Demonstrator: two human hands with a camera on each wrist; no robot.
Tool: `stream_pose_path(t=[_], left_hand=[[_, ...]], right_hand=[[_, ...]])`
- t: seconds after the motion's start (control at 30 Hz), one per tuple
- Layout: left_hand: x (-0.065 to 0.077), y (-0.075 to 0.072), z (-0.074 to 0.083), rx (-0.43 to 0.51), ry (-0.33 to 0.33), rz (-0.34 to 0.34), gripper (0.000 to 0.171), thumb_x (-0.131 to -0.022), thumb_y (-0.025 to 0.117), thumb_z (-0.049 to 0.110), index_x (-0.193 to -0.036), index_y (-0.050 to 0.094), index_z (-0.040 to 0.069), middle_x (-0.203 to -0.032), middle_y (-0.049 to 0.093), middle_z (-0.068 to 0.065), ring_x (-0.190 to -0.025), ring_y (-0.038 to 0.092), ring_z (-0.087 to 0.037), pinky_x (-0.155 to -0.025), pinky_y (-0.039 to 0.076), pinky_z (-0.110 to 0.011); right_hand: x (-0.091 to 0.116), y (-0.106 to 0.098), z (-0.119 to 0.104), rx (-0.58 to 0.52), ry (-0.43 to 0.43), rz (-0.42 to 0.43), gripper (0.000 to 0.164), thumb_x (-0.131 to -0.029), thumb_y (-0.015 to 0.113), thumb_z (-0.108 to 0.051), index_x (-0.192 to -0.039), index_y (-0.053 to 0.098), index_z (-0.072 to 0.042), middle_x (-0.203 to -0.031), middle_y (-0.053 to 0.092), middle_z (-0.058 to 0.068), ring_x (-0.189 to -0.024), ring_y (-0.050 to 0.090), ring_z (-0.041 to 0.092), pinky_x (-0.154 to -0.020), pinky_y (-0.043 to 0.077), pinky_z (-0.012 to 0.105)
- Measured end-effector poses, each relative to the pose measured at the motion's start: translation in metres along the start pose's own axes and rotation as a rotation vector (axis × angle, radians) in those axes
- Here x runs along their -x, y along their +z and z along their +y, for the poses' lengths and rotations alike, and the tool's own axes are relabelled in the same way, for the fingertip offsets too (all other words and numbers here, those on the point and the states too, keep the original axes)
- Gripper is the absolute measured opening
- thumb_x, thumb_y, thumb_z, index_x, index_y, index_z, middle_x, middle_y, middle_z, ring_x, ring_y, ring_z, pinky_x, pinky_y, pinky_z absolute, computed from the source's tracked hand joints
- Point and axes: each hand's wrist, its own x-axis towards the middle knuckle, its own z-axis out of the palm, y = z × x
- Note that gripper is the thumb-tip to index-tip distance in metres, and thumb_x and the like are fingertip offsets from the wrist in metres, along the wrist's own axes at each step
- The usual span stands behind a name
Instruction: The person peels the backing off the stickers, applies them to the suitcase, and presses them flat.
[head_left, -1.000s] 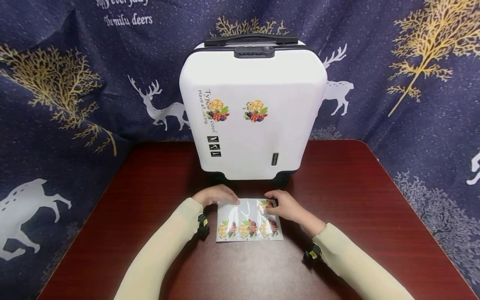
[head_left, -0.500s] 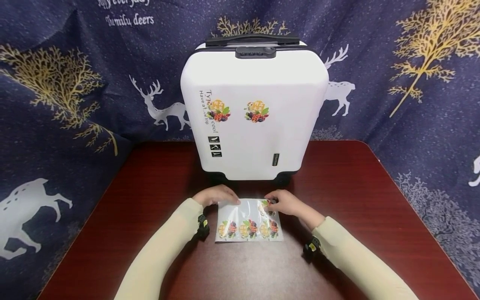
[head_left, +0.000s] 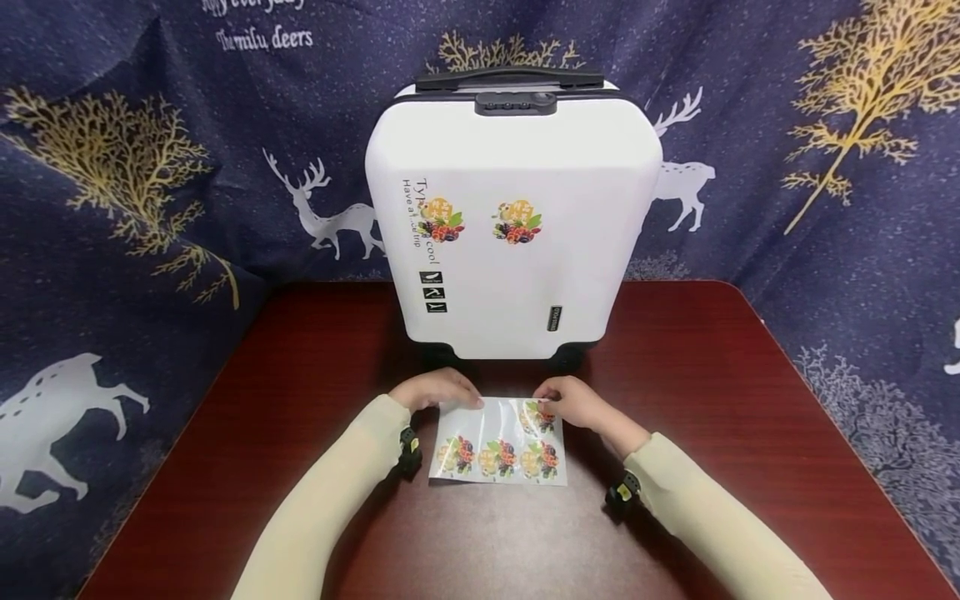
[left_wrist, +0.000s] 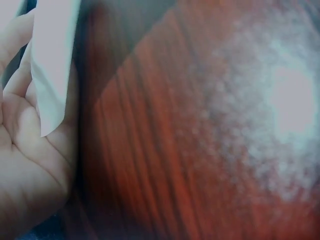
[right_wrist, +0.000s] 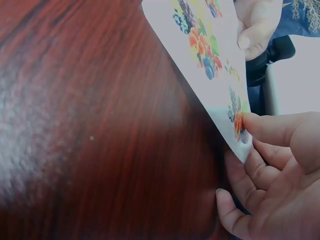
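Note:
A glossy white sticker sheet (head_left: 498, 421) lies between the hands in the head view, with three fruit stickers along its near row and one at the far right. The rest of its far row is bare. My left hand (head_left: 442, 389) pinches the far edge left of the middle, thumb on top; in the left wrist view the sheet's edge (left_wrist: 52, 65) crosses the palm. At the far right corner, my right hand (head_left: 576, 404) grips the sheet. In the right wrist view its thumb (right_wrist: 280, 129) presses on a printed fruit sticker (right_wrist: 234, 112), the other fingers behind the sheet.
Behind the hands a white suitcase (head_left: 517, 292) stands upright on the dark red table (head_left: 675, 367). Two fruit stickers (head_left: 517, 222) are on its front, the left one overlapping printed lettering. A dark blue deer-patterned cloth (head_left: 300, 108) hangs behind.
My right thumb has slid away from the middle of the far right sticker, up to the sheet's far edge. The left hand keeps its grip, and the head view has shifted slightly.

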Motion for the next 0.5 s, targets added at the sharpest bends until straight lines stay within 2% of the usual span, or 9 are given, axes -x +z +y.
stream_pose_path(t=[0.17,0.33,0.5], left_hand=[[-0.0016,-0.0003,0.001,-0.044,0.015,0.0,0.032,-0.088,0.073,0.02,-0.11,0.075,-0.003,-0.095,0.077,-0.008,-0.075,0.064,-0.009,-0.068,0.056,-0.023],[-0.0016,0.0002,0.0049,-0.108,0.001,0.006,0.034,-0.088,0.074,0.023,-0.112,0.076,-0.001,-0.101,0.077,-0.01,-0.078,0.064,-0.011,-0.069,0.056,-0.024],[-0.0013,0.0005,0.0081,-0.152,-0.008,0.014,0.036,-0.087,0.075,0.025,-0.113,0.076,0.001,-0.109,0.076,-0.012,-0.087,0.064,-0.013,-0.075,0.056,-0.026]], right_hand=[[0.0003,0.0021,0.002,-0.022,0.01,0.02,0.011,-0.092,0.068,-0.005,-0.1,0.073,0.002,-0.091,0.072,0.012,-0.083,0.062,0.015,-0.076,0.053,0.031],[0.001,0.0034,0.0039,-0.045,0.002,0.029,0.009,-0.092,0.067,-0.004,-0.098,0.073,0.002,-0.087,0.072,0.011,-0.079,0.06,0.013,-0.073,0.051,0.028],[0.0025,0.0032,0.0055,-0.047,-0.004,0.038,0.008,-0.092,0.067,-0.003,-0.096,0.073,0.001,-0.085,0.071,0.009,-0.078,0.058,0.012,-0.073,0.05,0.027]])
